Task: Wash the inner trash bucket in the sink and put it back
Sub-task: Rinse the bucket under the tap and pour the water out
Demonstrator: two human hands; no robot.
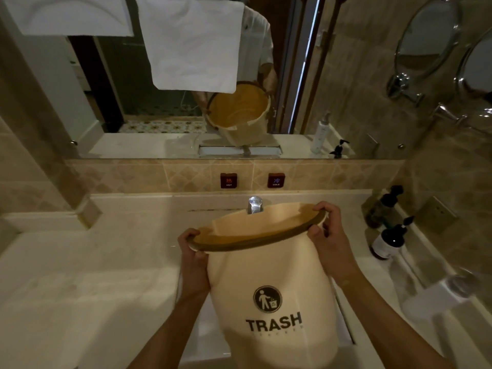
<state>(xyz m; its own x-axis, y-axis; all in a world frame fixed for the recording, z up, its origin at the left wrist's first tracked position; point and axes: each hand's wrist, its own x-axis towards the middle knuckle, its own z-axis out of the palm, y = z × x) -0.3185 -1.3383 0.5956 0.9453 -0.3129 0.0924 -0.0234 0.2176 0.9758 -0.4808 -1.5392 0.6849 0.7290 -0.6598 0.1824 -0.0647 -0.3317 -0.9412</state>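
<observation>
Cream plastic forms the trash bucket (pixel 271 283) we hold over the sink (pixel 202 342), tipped toward the faucet (pixel 254 205). A dark band rims its mouth; a black bin icon and "TRASH" mark its side. Our 2 hands, left hand (pixel 193 253) and right hand (pixel 328 233), grip opposite rim edges, fingers curled.
</observation>
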